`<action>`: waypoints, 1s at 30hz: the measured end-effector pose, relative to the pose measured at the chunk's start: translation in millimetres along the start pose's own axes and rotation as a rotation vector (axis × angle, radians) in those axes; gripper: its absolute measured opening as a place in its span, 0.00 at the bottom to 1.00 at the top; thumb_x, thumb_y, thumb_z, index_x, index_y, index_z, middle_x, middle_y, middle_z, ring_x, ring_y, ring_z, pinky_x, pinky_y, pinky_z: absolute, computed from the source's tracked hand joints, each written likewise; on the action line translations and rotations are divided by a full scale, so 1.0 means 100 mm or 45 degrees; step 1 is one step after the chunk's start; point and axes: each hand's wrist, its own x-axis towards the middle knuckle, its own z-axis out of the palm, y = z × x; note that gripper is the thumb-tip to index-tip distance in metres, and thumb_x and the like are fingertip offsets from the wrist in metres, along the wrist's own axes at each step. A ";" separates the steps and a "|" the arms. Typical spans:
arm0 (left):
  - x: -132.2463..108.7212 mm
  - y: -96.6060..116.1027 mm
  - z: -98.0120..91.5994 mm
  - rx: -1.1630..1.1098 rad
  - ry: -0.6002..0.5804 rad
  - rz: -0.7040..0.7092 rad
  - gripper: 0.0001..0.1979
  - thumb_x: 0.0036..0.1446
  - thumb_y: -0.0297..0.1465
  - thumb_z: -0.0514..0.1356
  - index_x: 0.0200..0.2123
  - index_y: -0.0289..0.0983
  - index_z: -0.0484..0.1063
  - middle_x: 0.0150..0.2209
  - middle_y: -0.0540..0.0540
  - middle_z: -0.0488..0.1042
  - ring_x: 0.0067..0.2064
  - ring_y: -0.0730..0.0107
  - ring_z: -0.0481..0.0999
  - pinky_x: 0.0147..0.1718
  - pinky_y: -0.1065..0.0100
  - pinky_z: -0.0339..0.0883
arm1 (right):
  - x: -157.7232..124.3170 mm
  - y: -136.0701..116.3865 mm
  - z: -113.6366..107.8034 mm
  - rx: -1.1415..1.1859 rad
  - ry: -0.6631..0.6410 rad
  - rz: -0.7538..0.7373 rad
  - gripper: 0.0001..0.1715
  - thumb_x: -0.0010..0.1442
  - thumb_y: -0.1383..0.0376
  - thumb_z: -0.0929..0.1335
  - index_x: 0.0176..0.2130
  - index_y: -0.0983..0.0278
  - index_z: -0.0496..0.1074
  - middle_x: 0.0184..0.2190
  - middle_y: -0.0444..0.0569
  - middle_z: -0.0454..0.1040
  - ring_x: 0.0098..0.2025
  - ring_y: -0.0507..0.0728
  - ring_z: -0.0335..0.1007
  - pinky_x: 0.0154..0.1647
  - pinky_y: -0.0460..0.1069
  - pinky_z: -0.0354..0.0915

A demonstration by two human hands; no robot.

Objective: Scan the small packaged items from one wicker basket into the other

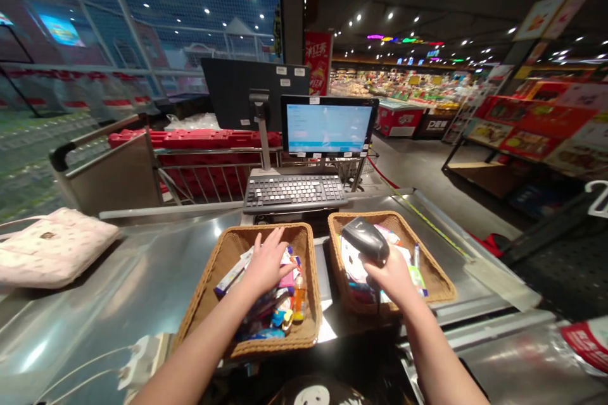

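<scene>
A supermarket checkout counter of brushed steel fills the lower view, and shop displays stretch far beyond it on the right. At the counter's far edge stand a till monitor with a pale blue screen and, just in front of it, a black keyboard. A quilted cloth bag lies at the counter's left end. Two wicker baskets sit side by side on the counter, close to the person. The left basket holds a heap of small packets and a slim orange bottle. The right basket holds more packaged goods. The left hand rests palm down on the packets, its fingers spread wide and gripping nothing. Above the right basket, the right hand closes firmly around a black handheld barcode scanner, whose cable drops from its base
</scene>
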 end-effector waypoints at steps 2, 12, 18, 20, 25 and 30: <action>0.17 0.26 0.03 -0.047 0.045 0.084 0.19 0.58 0.43 0.59 0.47 0.37 0.71 0.67 0.33 0.54 0.69 0.48 0.51 0.63 0.37 0.43 | -0.01 0.16 -0.15 -0.011 0.104 0.055 0.07 0.48 0.60 0.68 0.28 0.62 0.70 0.28 0.48 0.75 0.31 0.59 0.71 0.35 0.53 0.68; 1.09 1.59 0.58 -0.073 -0.094 0.196 0.34 0.52 0.56 0.56 0.48 0.32 0.74 0.68 0.31 0.50 0.70 0.41 0.44 0.65 0.38 0.37 | -0.06 0.71 -0.89 -0.051 0.463 0.224 0.15 0.47 0.56 0.70 0.31 0.64 0.73 0.29 0.51 0.77 0.33 0.60 0.73 0.39 0.55 0.69; 1.47 1.98 0.99 0.030 -0.137 0.273 0.35 0.49 0.59 0.56 0.45 0.36 0.76 0.67 0.34 0.54 0.70 0.45 0.44 0.66 0.44 0.36 | -0.11 0.96 -1.11 -0.064 0.466 0.266 0.15 0.47 0.58 0.70 0.34 0.65 0.74 0.33 0.52 0.78 0.36 0.61 0.74 0.40 0.55 0.69; 1.55 2.04 1.10 0.061 -0.169 0.272 0.34 0.50 0.58 0.56 0.46 0.37 0.76 0.67 0.35 0.57 0.70 0.43 0.44 0.66 0.42 0.33 | -0.13 1.03 -1.16 -0.062 0.455 0.266 0.15 0.48 0.59 0.69 0.35 0.65 0.74 0.35 0.52 0.78 0.37 0.61 0.74 0.41 0.54 0.69; 1.64 2.07 1.31 0.080 -0.262 0.240 0.34 0.46 0.54 0.61 0.49 0.37 0.75 0.66 0.33 0.57 0.70 0.37 0.43 0.65 0.40 0.30 | -0.12 1.11 -1.26 -0.081 0.457 0.255 0.14 0.49 0.58 0.69 0.35 0.65 0.74 0.33 0.51 0.77 0.36 0.60 0.74 0.39 0.52 0.70; 1.65 2.00 1.26 0.116 -0.213 0.197 0.32 0.46 0.49 0.63 0.49 0.35 0.73 0.67 0.31 0.55 0.69 0.40 0.48 0.64 0.42 0.40 | -0.09 1.16 -1.30 -0.108 0.446 0.249 0.14 0.50 0.58 0.68 0.34 0.65 0.74 0.32 0.51 0.77 0.36 0.60 0.74 0.39 0.53 0.70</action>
